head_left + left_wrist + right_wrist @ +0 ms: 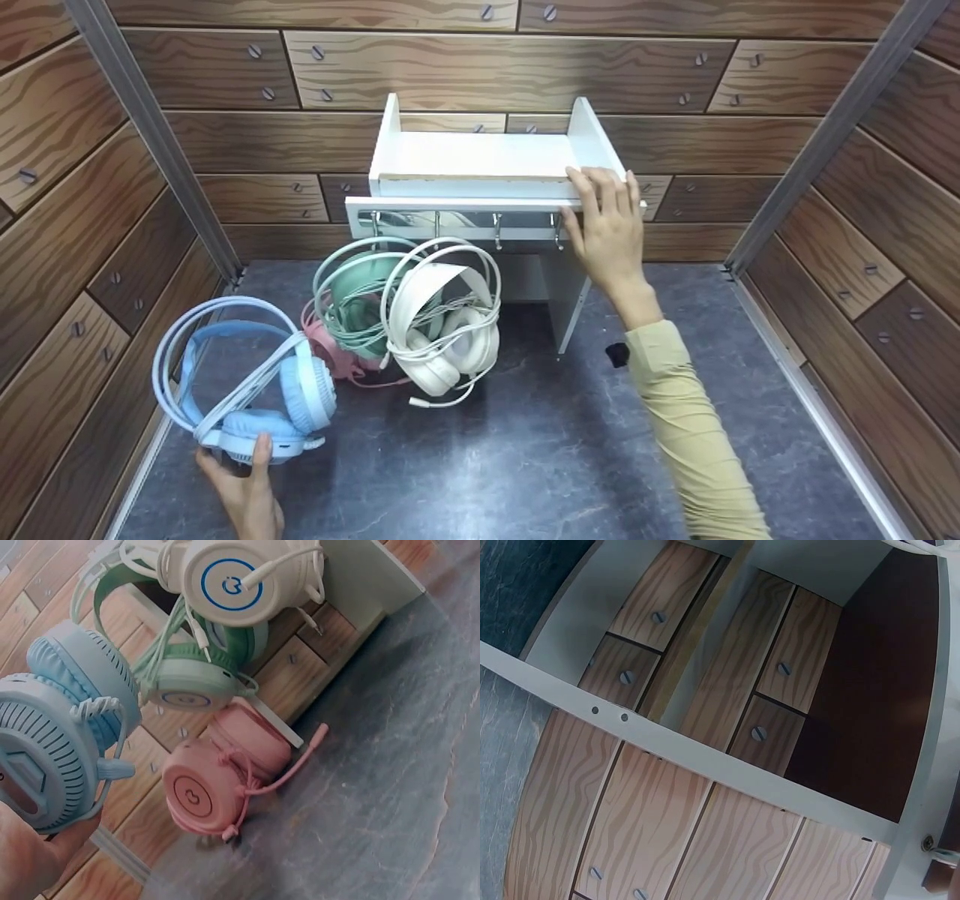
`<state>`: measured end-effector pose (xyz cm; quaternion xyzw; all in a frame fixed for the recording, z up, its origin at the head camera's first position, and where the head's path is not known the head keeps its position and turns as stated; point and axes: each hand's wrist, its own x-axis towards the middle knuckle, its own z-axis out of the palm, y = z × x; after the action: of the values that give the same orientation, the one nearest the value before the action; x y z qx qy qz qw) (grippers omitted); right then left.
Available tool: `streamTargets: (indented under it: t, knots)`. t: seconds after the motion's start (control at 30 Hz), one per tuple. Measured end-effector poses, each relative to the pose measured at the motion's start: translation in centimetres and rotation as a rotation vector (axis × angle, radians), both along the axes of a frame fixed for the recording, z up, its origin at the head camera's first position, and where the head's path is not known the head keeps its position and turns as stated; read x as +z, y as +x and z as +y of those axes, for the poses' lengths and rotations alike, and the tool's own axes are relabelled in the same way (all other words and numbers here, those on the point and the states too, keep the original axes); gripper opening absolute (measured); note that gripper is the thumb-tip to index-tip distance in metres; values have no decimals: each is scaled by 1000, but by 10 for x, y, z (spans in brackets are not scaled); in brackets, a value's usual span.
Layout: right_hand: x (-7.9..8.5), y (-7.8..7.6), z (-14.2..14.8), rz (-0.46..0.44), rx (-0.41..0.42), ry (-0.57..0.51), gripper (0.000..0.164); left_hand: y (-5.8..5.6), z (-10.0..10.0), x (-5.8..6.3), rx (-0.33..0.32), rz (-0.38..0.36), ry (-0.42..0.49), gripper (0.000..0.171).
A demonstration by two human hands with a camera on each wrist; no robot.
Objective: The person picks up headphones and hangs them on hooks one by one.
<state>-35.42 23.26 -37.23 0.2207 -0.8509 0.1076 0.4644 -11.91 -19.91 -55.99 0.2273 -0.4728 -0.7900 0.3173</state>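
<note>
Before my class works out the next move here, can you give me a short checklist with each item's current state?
1. Blue headset in hand: ok, the left hand grips it by its lower ear cup.
2. Hand on the rack: ok, the right hand rests at the right end of its front rail.
3. Bare hooks: ok, the two on the right carry nothing.
4. Straight path to those hooks: not ok, the green headset and white headset lie between.
5. Pink headset hung up: cannot tell, its support is hidden.
</note>
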Motion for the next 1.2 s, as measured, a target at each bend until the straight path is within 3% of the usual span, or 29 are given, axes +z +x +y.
streamTargets:
  t: [0.1, 0.4, 0.67, 0.97, 1.2]
  knots:
    - [0, 0, 0, 1, 2, 0, 50, 3, 4, 6, -3, 10, -19, 81]
    - [-1, 1, 1, 12, -2, 3, 49, 14, 19, 20, -43, 153, -45, 78]
    - [-1, 2, 0, 11, 3, -4, 49, 20, 34, 32, -86, 130, -97, 85]
    - [0, 2, 0, 3, 6, -6, 49, 19, 50, 41, -140, 181, -140, 93]
    - [0, 1, 0, 3, -1, 2, 50, 17, 60, 43, -197, 133, -179, 101]
